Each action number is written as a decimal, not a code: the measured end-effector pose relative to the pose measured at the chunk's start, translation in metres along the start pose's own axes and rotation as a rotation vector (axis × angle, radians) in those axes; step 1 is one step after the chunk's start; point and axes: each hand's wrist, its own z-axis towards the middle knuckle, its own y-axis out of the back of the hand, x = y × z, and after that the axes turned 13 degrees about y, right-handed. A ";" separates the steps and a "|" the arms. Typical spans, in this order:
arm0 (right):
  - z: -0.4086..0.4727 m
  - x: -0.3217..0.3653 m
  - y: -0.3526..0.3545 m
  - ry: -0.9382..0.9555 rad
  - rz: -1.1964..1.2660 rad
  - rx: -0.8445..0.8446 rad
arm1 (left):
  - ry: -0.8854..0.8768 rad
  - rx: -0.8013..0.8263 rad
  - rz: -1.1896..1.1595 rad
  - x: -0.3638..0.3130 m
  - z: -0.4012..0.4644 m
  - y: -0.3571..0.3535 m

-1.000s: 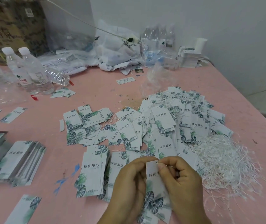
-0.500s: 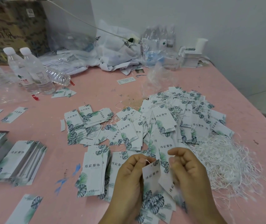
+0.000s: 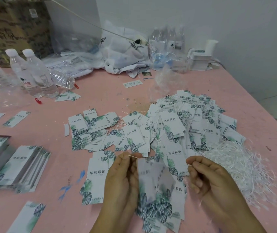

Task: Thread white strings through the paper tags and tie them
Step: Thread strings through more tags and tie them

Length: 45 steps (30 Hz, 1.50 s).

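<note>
My left hand [image 3: 123, 175] pinches one end of a thin white string [image 3: 133, 156] between thumb and forefinger. My right hand [image 3: 208, 179] pinches the other end, off to the right. Between the hands hangs a white paper tag [image 3: 153, 175] with green leaf print, blurred by motion. Under the hands lie more tags [image 3: 97, 175] of the same kind. A loose heap of white strings [image 3: 240, 167] lies on the pink table [image 3: 100, 91] to the right of my right hand. A big pile of tags with strings [image 3: 190, 121] sits beyond the hands.
Neat stacks of tags [image 3: 21, 167] lie at the left edge. Two upright water bottles [image 3: 33, 74] and one lying bottle stand at the back left. Plastic bags [image 3: 122, 52], more bottles and a white box [image 3: 200, 61] crowd the back by the wall.
My hands were together at the top of the tag; they have drawn apart sideways, each with a string end, and the tag now hangs between them.
</note>
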 end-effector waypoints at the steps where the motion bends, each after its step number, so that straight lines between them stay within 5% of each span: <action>1: 0.001 0.001 0.001 -0.011 0.015 -0.017 | 0.012 0.016 -0.043 -0.001 0.000 0.000; 8: 0.001 0.005 0.005 -0.089 0.201 0.039 | 0.068 0.109 -0.075 0.000 -0.001 -0.001; 16: -0.001 0.008 0.005 -0.174 0.649 0.346 | 0.021 0.119 0.089 0.007 -0.004 0.001; 20: -0.006 0.010 -0.002 -0.076 0.297 0.121 | -0.049 0.113 0.319 0.017 -0.005 0.001; 32: -0.011 -0.020 -0.009 0.269 -0.240 0.071 | -0.039 0.226 0.472 0.028 -0.013 0.001; 45: -0.013 -0.026 -0.019 0.134 -0.114 -0.005 | -0.122 0.216 0.617 0.028 -0.014 0.000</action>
